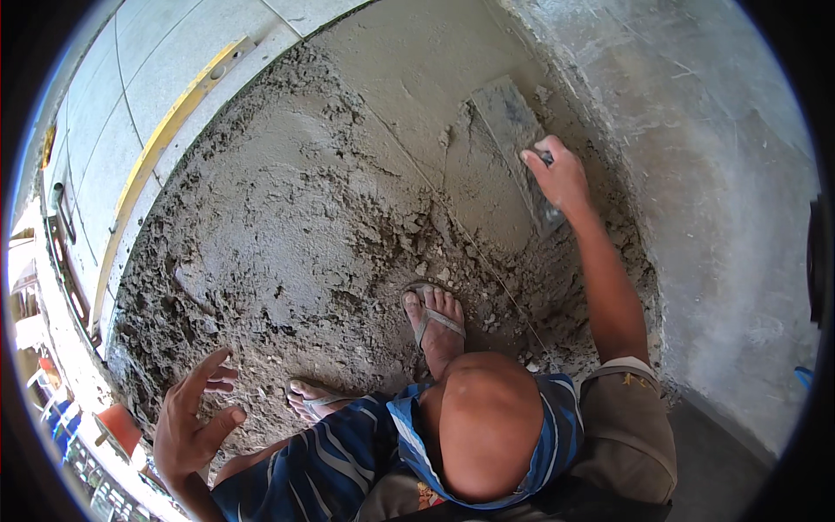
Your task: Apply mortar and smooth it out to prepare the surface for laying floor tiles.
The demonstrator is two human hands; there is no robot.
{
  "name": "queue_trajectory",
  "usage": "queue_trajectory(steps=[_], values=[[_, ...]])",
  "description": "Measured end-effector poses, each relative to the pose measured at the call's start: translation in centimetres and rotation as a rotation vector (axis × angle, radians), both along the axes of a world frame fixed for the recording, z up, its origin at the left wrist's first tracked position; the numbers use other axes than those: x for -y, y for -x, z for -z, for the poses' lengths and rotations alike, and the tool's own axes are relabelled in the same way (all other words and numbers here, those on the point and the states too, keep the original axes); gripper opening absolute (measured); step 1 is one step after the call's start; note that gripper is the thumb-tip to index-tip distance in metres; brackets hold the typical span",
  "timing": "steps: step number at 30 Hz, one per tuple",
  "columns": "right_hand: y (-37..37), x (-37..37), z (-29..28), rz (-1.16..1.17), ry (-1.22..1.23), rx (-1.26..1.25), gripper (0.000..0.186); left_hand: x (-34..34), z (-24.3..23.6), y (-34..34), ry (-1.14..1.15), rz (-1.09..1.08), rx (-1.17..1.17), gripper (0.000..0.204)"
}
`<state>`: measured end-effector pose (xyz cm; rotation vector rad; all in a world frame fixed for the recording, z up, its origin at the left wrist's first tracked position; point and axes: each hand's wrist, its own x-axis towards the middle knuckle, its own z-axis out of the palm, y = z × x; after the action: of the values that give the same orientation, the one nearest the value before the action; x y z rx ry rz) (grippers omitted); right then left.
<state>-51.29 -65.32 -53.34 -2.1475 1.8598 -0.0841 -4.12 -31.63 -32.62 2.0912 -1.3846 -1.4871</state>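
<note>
My right hand [561, 178] is wrapped round the handle of a rectangular plastering trowel [506, 117]. The trowel's grey, mortar-smeared blade lies on the wet mortar [417, 56], close to the foot of the right-hand wall. Smooth mortar spreads beyond and left of the blade, while rough, crumbly mortar [261, 217] covers the middle and left. At the lower left, my left hand [196, 418] hangs with its fingers apart, holding nothing. A thin string [409, 157] runs slantwise across the mortar, left of the trowel.
A long yellow spirit level [156, 143] lies along the edge of the pale tiles [143, 52] at left. The grey wall [713, 174] borders the right side. My sandalled foot [435, 317] stands on the rough mortar. An orange-red object [120, 428] is beyond my left hand.
</note>
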Motion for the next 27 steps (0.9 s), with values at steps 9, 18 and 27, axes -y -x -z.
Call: queue_trajectory(steps=[9,18,27], values=[[2.5,-9.5,-0.1,-0.357,-0.019,0.034,0.042,0.1,0.2,-0.7,-0.063,-0.007,0.002,0.079],[-4.3,5.2,0.3,-0.209,0.032,-0.161,0.041,1.1,0.6,-0.1,-0.045,0.011,-0.008,0.077],[-9.0,3.9,-0.1,-0.234,-0.275,0.141,0.042,-0.3,-0.3,-0.4,-0.075,-0.038,0.018,0.082]])
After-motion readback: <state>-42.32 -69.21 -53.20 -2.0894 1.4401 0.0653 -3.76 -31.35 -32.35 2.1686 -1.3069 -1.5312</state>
